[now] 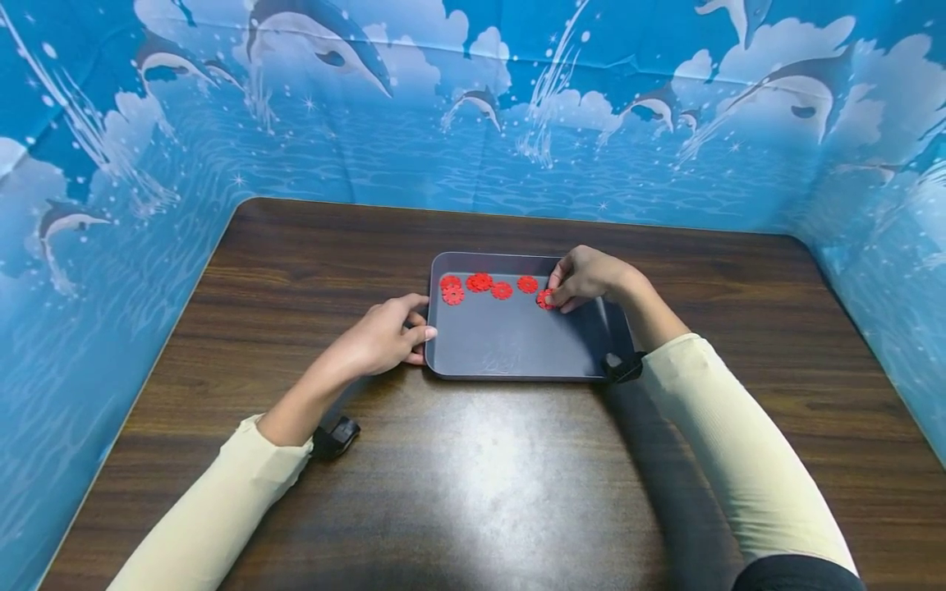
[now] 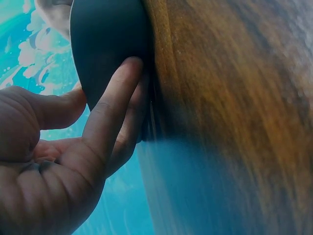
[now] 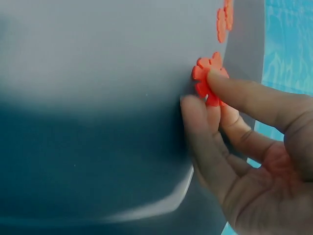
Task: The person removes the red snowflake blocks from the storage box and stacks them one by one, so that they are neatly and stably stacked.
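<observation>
A dark grey rectangular tray (image 1: 510,345) lies on the table. At its left side the left hand (image 1: 388,335) grips the rim, its thumb over the edge and its fingers along the outer wall (image 2: 110,39). Inside the tray, toward the back right, the right hand (image 1: 591,275) pinches a red flower-shaped plastic disc (image 3: 203,73) between thumb and fingers. More red discs lie along the back of the tray: a single one (image 1: 527,284), another (image 1: 502,290), an overlapping cluster (image 1: 479,282) and an overlapping pair (image 1: 452,294) in the left corner.
Dark wood-grain table (image 1: 296,271) surrounds the tray, with a bright glare in front of it. A blue dolphin-print cloth (image 1: 414,148) hangs behind the table and along both sides. Each wrist wears a black strap with a small camera (image 1: 336,437).
</observation>
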Demonstrator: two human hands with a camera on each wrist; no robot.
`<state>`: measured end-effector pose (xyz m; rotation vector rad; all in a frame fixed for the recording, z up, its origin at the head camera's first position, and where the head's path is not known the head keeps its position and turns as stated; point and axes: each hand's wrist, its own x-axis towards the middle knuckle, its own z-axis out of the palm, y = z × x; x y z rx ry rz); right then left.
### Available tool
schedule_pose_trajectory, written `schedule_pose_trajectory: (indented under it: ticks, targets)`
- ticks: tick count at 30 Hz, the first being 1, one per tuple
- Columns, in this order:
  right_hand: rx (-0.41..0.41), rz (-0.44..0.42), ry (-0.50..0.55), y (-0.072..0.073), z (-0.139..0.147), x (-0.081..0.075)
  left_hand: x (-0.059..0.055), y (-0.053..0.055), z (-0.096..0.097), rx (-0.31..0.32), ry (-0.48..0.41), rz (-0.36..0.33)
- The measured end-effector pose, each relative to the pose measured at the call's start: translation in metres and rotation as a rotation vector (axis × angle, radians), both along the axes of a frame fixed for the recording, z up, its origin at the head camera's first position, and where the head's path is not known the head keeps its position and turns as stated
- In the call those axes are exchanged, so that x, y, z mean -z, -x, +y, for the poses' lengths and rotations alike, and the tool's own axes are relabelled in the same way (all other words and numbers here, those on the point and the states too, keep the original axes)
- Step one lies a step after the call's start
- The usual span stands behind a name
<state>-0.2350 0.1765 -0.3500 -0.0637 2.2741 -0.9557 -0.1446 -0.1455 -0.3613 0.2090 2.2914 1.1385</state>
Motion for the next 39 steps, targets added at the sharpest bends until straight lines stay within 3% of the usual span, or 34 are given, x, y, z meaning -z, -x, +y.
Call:
schedule_pose_trajectory:
  ticks: [17, 24, 30, 39]
  targets:
    - [0.133, -0.096, 0.164, -0.004, 0.043, -0.023, -0.001, 0.002, 0.001, 0.003, -0.012, -0.006]
    - [0.1, -0.05, 0.091, -0.003, 0.072, -0.036, -0.001, 0.003, 0.002, 0.001, -0.008, -0.008]
    - [0.128, -0.026, 0.056, -0.006, 0.101, -0.037, -0.002, 0.003, 0.004, -0.008, -0.012, -0.014]
    - [0.198, -0.103, 0.077, -0.014, 0.136, -0.029, -0.002, 0.002, 0.004, -0.005, -0.007, -0.008]
